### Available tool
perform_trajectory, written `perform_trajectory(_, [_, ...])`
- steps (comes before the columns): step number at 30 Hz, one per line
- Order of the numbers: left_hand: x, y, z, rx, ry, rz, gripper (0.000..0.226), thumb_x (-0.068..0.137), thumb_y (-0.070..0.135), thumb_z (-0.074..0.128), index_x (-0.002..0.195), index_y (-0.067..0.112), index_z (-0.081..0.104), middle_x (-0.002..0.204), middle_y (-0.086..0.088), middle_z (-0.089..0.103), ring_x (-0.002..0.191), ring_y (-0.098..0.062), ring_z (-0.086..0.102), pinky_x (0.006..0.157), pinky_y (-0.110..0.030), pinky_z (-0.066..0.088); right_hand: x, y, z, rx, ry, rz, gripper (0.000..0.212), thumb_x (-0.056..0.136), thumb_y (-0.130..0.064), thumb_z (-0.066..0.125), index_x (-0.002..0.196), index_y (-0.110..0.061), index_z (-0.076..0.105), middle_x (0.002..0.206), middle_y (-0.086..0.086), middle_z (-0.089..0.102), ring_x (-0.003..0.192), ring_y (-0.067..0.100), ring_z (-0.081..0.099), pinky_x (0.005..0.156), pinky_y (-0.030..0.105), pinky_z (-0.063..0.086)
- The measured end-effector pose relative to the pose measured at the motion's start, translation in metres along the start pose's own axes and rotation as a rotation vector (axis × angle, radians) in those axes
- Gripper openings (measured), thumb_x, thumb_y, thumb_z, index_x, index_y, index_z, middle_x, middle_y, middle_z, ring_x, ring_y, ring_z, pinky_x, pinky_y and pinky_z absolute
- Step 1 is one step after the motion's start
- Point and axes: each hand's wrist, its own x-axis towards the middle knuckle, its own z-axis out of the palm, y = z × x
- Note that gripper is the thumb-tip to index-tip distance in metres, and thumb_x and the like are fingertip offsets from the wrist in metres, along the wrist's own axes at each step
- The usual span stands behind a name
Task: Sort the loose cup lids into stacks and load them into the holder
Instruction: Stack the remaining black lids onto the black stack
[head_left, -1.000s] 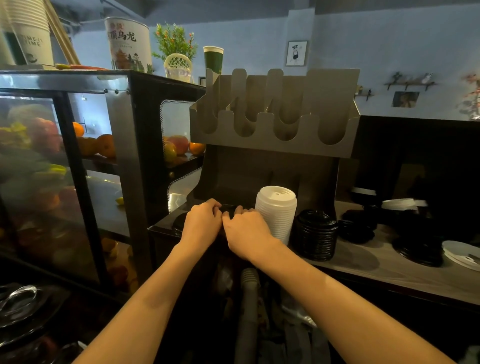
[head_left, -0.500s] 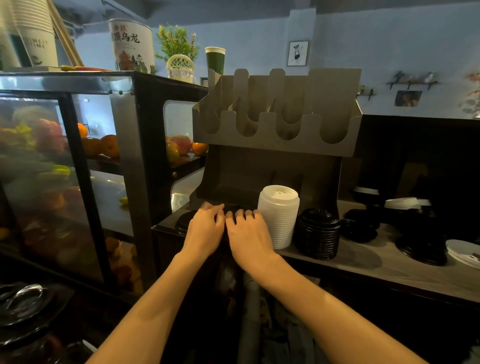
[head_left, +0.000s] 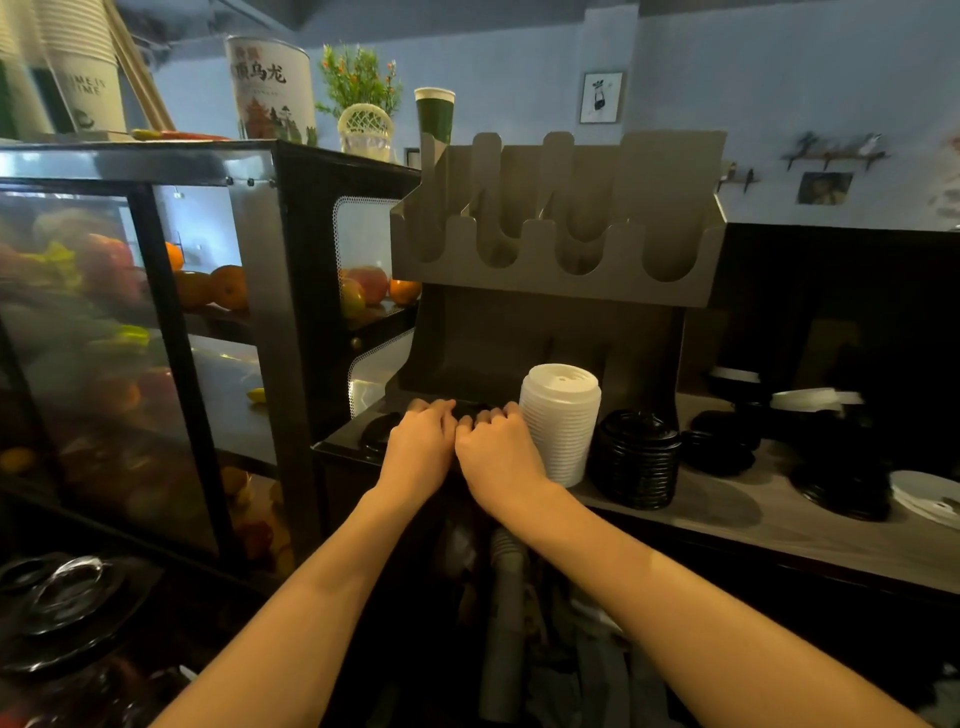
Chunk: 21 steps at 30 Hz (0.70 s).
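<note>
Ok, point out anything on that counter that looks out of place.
Nothing damaged or spilled. The holder slots are empty, while lids lie unsorted on the counter: a white stack, a black stack, loose piles further right.

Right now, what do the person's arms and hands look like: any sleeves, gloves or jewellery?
Both forearms are bare as far as the view shows, with no sleeves. The left hand and right hand wear no gloves; no watch, bracelet or ring shows.

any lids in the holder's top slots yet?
No, the holder shows four bare slots; the white stack sits on the counter.
</note>
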Motion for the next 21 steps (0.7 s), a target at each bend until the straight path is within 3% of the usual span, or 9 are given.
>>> perform_trajectory(3, [0.003, 0.003, -0.006, 0.135, -0.082, 0.064, 0.034, 0.105, 0.021, 0.05, 0.137, 0.011, 0.057, 0.129, -0.013, 0.06, 0.107, -0.022, 0.066, 0.085, -0.029, 0.053, -0.001, 0.001, -0.004, 0.059, -0.018, 0.007, 0.047, 0.095, -0.023, 0.061, 0.136, -0.003, 0.05, 0.133, 0.019, 0.058, 0.124, 0.033, 0.055, 0.11, 0.045, 0.034])
perform_trajectory(6, [0.005, 0.008, -0.012, 0.212, -0.106, 0.092, 0.024, 0.099, 0.017, 0.055, 0.121, 0.013, 0.065, 0.127, -0.011, 0.063, 0.109, -0.023, 0.065, 0.089, -0.032, 0.055, -0.001, 0.004, -0.006, 0.178, 0.021, 0.016, 0.043, 0.094, -0.014, 0.058, 0.135, -0.005, 0.051, 0.135, 0.019, 0.055, 0.117, 0.032, 0.059, 0.104, 0.042, 0.039])
perform_trajectory(9, [-0.003, 0.02, -0.017, 0.147, -0.045, 0.092, 0.03, 0.098, 0.016, 0.057, 0.127, 0.015, 0.064, 0.136, -0.009, 0.06, 0.121, -0.023, 0.06, 0.099, -0.037, 0.052, -0.006, 0.01, -0.012, 0.263, 0.091, 0.008, 0.038, 0.094, -0.013, 0.056, 0.131, -0.007, 0.054, 0.124, 0.013, 0.06, 0.109, 0.028, 0.06, 0.094, 0.037, 0.044])
perform_trajectory(12, [-0.008, 0.035, -0.02, 0.076, -0.026, 0.052, 0.031, 0.103, 0.023, 0.05, 0.132, 0.018, 0.06, 0.131, -0.005, 0.062, 0.112, -0.022, 0.062, 0.087, -0.033, 0.048, -0.013, 0.023, -0.018, 0.311, 0.14, 0.02, 0.032, 0.097, -0.017, 0.053, 0.128, -0.009, 0.057, 0.119, 0.009, 0.062, 0.105, 0.025, 0.061, 0.086, 0.034, 0.046])
perform_trajectory(15, [-0.011, 0.042, -0.019, 0.151, -0.097, 0.053, 0.023, 0.103, 0.027, 0.046, 0.113, 0.018, 0.066, 0.119, -0.006, 0.063, 0.095, -0.021, 0.063, 0.077, -0.032, 0.046, -0.024, 0.034, -0.019, 0.356, 0.163, -0.026, 0.026, 0.099, -0.017, 0.048, 0.12, -0.01, 0.062, 0.113, 0.009, 0.063, 0.1, 0.025, 0.062, 0.082, 0.034, 0.046])
perform_trajectory(21, [-0.009, 0.065, -0.034, 0.326, -0.218, 0.017, 0.024, 0.101, 0.024, 0.046, 0.116, 0.017, 0.064, 0.123, -0.009, 0.06, 0.111, -0.03, 0.061, 0.091, -0.042, 0.045, -0.044, 0.045, -0.017, 0.573, 0.326, -0.071, 0.017, 0.093, -0.013, 0.059, 0.105, -0.009, 0.069, 0.106, 0.008, 0.067, 0.091, 0.023, 0.062, 0.077, 0.028, 0.045])
